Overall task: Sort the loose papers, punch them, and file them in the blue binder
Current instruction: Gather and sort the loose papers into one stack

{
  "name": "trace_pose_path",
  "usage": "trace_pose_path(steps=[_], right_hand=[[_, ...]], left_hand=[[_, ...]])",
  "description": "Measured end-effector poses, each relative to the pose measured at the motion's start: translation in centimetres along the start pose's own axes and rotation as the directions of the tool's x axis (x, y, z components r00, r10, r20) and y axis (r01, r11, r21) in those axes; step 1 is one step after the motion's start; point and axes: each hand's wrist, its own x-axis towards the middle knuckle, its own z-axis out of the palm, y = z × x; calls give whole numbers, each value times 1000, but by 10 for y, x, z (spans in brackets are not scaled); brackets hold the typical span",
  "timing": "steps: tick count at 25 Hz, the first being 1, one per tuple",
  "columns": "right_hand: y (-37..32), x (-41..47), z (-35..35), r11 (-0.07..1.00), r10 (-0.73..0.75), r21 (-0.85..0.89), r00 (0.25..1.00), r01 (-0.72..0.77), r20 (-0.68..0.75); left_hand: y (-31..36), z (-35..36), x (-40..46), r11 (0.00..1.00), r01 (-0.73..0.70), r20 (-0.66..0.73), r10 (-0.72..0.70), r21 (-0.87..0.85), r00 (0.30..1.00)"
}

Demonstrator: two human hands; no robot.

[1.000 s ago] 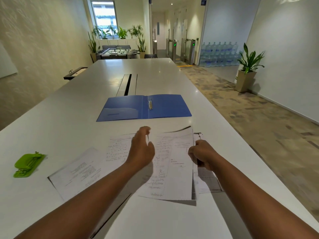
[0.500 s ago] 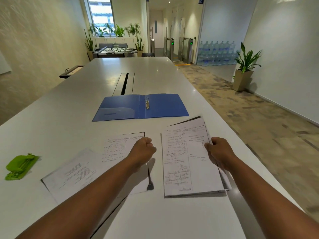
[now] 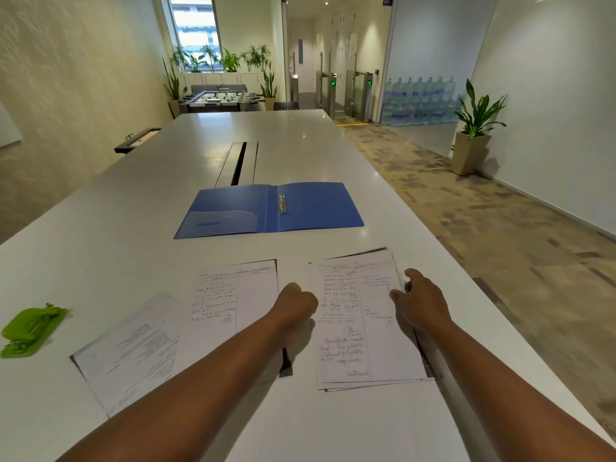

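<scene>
My left hand [image 3: 295,306] is fisted, fingers holding nothing; my right hand [image 3: 421,303] rests loose-fingered on the stacked papers [image 3: 358,321]. Blue binder [image 3: 270,210] lies open at twelve o'clock on the table [image 3: 100,228].

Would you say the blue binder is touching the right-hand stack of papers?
Apart: the head view shows bare white table between the blue binder and the right-hand stack.

Long white table [image 3: 116,228]: open blue ring binder [image 3: 270,210], green hole punch [image 3: 31,328], right-hand paper stack [image 3: 361,331], handwritten sheet [image 3: 233,301], printed sheet [image 3: 133,351].
</scene>
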Motion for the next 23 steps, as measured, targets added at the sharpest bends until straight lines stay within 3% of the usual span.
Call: trace_pose_path(steps=[3, 7, 12, 16, 20, 23], right_hand=[[-1, -4, 7, 991, -8, -135, 1000, 8, 6], [-2, -5, 8, 997, 10, -76, 1000, -9, 10], [-4, -8, 8, 998, -3, -66, 1000, 2, -14], [-1, -11, 8, 1000, 3, -22, 1000, -3, -29], [-1, -12, 6, 997, 37, 64, 999, -36, -20], [-10, -17, -2, 910, 175, 374, 983, -180, 47]], left_hand=[[0, 2, 9, 992, 76, -15, -78, -99, 997], [7, 8, 7, 967, 164, -19, -170, -196, 985], [13, 19, 9, 956, 187, 15, -188, -228, 982], [7, 40, 2, 999, 14, 35, -12, -45, 999], [0, 41, -5, 979, -203, 36, 203, 3, 979], [5, 21, -2, 945, -324, -2, 325, 45, 946]])
